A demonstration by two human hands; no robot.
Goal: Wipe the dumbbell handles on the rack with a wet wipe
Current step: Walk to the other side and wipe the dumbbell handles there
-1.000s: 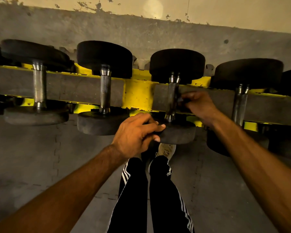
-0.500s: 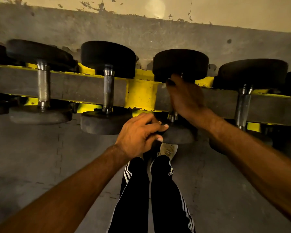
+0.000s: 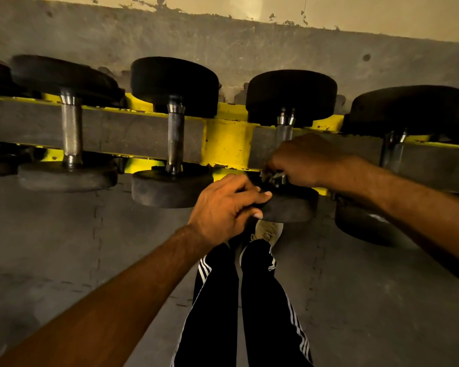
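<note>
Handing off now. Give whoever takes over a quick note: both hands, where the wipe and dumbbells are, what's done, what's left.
Left hand grips the near black rubber head of the dumbbell straight ahead, steadying it.
Right hand is curled round the low end of that dumbbell's knurled steel handle; a pale crumpled wet wipe shows at its fingertips.
Done: this handle is mid-wipe; the others' state cannot be told.
To do: finish it, then check the other handles on the yellow rack.
</note>
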